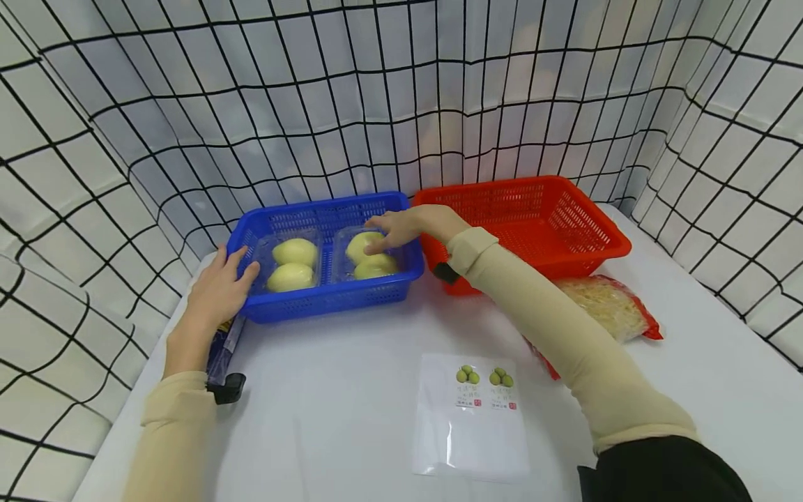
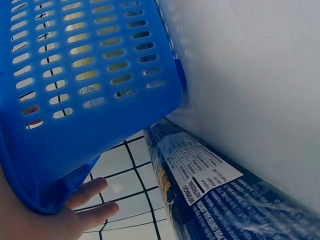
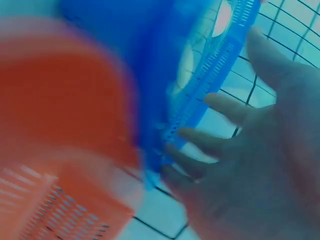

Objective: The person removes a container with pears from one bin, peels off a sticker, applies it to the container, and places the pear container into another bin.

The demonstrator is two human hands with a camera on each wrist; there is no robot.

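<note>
A blue basket stands at the back left of the white table. In it lie two clear packs, each holding two yellow-green fruits: the left pack and the right pack. My left hand rests flat against the basket's near-left corner; the left wrist view shows its fingers straight beyond the basket wall. My right hand reaches over the right rim, its fingertips touching the top of the right pack. In the blurred right wrist view its fingers are spread and loose beside the blue rim.
An empty red basket adjoins the blue one on the right. A bag of pale noodles lies in front of it. A white pouch with green fruit labels lies near the front. A dark blue packet lies under my left wrist. Gridded cloth walls enclose the table.
</note>
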